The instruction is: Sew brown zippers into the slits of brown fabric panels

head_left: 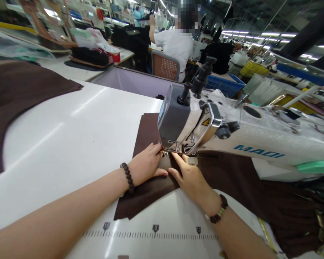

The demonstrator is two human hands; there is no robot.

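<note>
L hand [147, 163] & R hand [194, 183] spread, palms down, on brown cloth [156, 185], prob. to keep it flat w/o puckers. Cloth runs under sewing machine [175, 122] head, far side of hands; machine arm goes R. More brown fabric [32, 84] far L on white table [70, 133].

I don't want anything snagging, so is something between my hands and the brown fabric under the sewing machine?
No, nothing visible: your left hand and right hand both lie directly on the brown fabric, fingertips near the presser foot of the sewing machine.
</note>
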